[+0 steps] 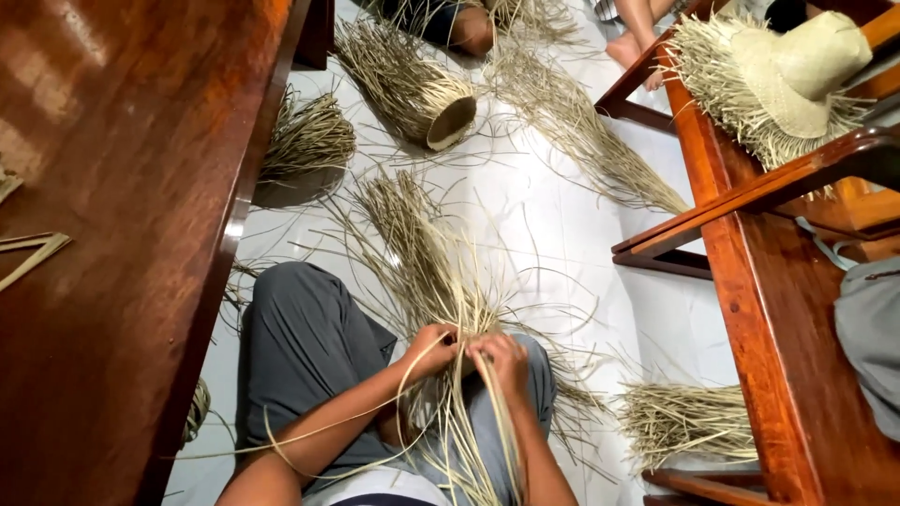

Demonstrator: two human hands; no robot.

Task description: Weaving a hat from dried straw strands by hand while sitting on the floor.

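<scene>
Gripping stiff pale straw strands [422, 272] (half-woven, splayed): both hands [469, 354].

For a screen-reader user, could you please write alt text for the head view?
Both hands, left hand and right hand, grip a fan of pale straw strands over the lap, above a white floor; a half-woven hat lies beyond.

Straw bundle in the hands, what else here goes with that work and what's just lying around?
In use: left hand, right hand, straw bundle gripped on the lap.

Lying about: half-woven hat, finished hat on the chair, loose straw, table.
</scene>
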